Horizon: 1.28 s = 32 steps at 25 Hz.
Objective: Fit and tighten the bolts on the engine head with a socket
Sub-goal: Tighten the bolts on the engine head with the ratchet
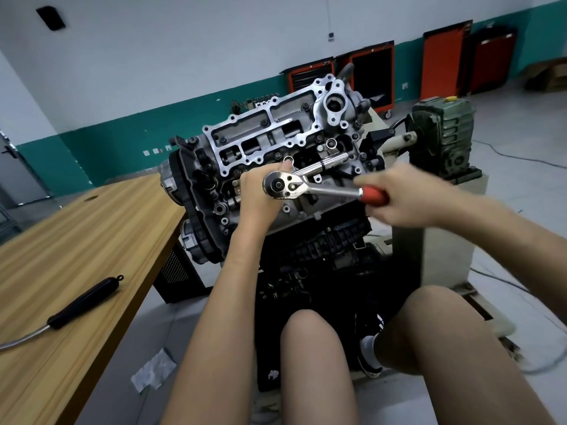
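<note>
Fingers (pixel 376 183) of right hand (pixel 408 196) grip ratchet (pixel 329 191); left hand (pixel 254 196) behind ratchet head (pixel 283 185).

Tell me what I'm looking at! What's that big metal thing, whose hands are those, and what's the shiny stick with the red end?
This one picture comes from a camera worn on a person's head, so you see what that person sees, even their own knees. The big metal thing is an engine with its top open. The shiny stick is a wrench, a tool for turning bolts tight. The right hand grips its red handle. The left hand sits against the wrench's round head, over the engine; what its fingers do there is hidden. On the wooden table to the left lies another tool with a black handle. Far behind, by the wall, stand orange tool cabinets.
</note>
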### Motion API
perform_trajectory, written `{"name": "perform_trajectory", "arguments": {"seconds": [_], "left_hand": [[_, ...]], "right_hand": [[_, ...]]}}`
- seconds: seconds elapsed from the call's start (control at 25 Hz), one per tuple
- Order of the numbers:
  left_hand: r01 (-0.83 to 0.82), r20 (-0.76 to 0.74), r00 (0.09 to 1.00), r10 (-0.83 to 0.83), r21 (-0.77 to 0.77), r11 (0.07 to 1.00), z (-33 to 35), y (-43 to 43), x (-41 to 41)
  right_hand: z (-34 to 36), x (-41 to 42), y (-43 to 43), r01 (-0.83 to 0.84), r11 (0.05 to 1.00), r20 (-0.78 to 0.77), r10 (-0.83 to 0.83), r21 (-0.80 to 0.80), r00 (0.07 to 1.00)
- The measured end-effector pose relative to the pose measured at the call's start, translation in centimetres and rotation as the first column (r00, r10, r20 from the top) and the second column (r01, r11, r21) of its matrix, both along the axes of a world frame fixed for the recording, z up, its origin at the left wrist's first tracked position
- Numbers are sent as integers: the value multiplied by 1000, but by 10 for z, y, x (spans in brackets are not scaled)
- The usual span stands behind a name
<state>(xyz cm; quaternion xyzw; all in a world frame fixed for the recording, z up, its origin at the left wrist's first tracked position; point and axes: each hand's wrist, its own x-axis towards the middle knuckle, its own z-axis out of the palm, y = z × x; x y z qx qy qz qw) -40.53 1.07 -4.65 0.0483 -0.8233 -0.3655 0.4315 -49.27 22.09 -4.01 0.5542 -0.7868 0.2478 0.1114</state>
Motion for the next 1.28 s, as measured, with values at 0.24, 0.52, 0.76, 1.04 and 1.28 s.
{"name": "perform_trajectory", "arguments": {"seconds": [0.24,0.52,0.76,1.04,1.28], "left_hand": [[-76,-104,991,83,67,995,-6,10,-2],[-60,-47,997,60,7,998,-3,4,-2],[-14,-22,1000,14,3,1000,-1,3,-5],[-71,-91,993,80,93,993,-6,7,-3],[-35,-58,998,37,29,999,-5,0,-1]], "right_hand": [[-75,75,-24,48,941,467,122,-335,876],[-92,103,-45,80,911,611,204,-404,765],[-5,-5,2,45,998,1,-45,-44,999],[-95,113,-52,137,878,619,205,-459,758],[-84,102,-42,56,927,596,192,-372,780]]}}
